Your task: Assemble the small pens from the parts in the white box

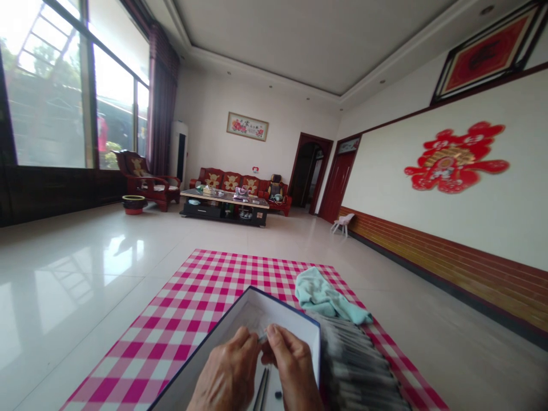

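My left hand and my right hand come together above a white-lined box with a dark blue rim. Between their pinched fingertips is a small, clear-looking piece, too small and partly covered to name. Both hands are closed, thumbs against fingers. Below them in the box lie two thin dark sticks, side by side, and a small dark bit. To the right of the box is a blurred pile of long dark items in clear wrapping.
A pink-and-white checked cloth lies under the box. Behind the dark pile rests a crumpled mint-green towel. Farther off stand a low table, a red wooden sofa, an armchair and a small chair.
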A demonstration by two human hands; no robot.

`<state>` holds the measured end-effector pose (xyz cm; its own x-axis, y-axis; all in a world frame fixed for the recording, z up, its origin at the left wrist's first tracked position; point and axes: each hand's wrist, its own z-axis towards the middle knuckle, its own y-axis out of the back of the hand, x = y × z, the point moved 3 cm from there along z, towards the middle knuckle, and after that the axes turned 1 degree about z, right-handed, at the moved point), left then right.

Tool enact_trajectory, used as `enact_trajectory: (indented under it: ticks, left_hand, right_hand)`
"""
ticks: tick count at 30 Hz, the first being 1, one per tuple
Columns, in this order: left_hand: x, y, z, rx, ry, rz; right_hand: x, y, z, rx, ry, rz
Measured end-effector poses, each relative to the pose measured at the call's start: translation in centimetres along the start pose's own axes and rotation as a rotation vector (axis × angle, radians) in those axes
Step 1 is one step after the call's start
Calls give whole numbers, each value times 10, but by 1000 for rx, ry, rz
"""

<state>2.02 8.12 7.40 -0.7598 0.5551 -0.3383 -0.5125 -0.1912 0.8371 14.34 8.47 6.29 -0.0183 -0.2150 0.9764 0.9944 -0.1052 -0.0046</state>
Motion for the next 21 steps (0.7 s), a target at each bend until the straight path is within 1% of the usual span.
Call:
enact_trajectory:
  ticks: [3, 6, 8, 10, 12, 13, 15, 16, 18, 20, 21]
  left_hand:
    - [2, 1, 1, -14, 17, -37]
    - [3, 9, 2, -37, 22, -123]
    - [3, 15, 3, -37, 25, -170]
    - [3, 20, 3, -33, 31, -205]
    - [4, 22, 3, -22, 31, -248]
    - [5, 22, 2, -18, 25, -268]
    - [7, 20, 2, -34, 0, -290]
    - [8, 19, 1, -60, -19, -289]
    - [12, 19, 1, -158, -52, -251]
    - [19, 23, 1, -272, -27, -174]
    - [22, 25, 1, -299, -18, -153]
  right_hand:
    - [3, -1, 0, -21, 11, 13]
    - [8, -2, -1, -23, -1, 79]
    - [9, -3, -2, 11, -31, 169]
    - [6, -6, -3, 76, -41, 247]
    - [1, -11, -3, 133, -44, 294]
    - [-2, -13, -3, 143, -51, 312]
    - [-6, -15, -2, 118, -69, 332]
    - [-5, -13, 0, 90, -74, 325]
    - [3, -5, 4, 25, -59, 279]
    - [20, 14, 11, -49, -9, 210]
    - [32, 27, 14, -89, 38, 164]
